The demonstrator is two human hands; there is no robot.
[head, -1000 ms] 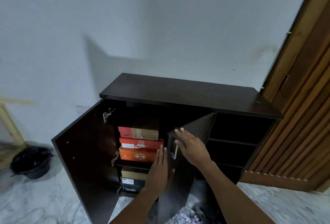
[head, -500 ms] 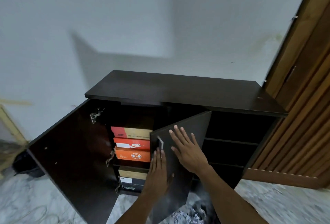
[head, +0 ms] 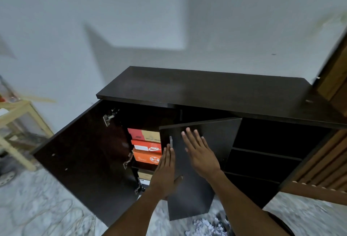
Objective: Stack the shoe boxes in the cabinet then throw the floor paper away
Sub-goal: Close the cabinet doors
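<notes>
Pressing flat with straight fingers and grasping nothing, the right hand and left hand bear on the half-open cabinet door. Shoe boxes sit stacked inside. Closing up seems the step in hand; next, the crumpled floor paper below needs gathering.

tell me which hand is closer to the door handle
Left. The left hand has its fingertips just below the handle, at the edge of the door. The right hand lies flat on the door face, farther to the handle's right.
</notes>
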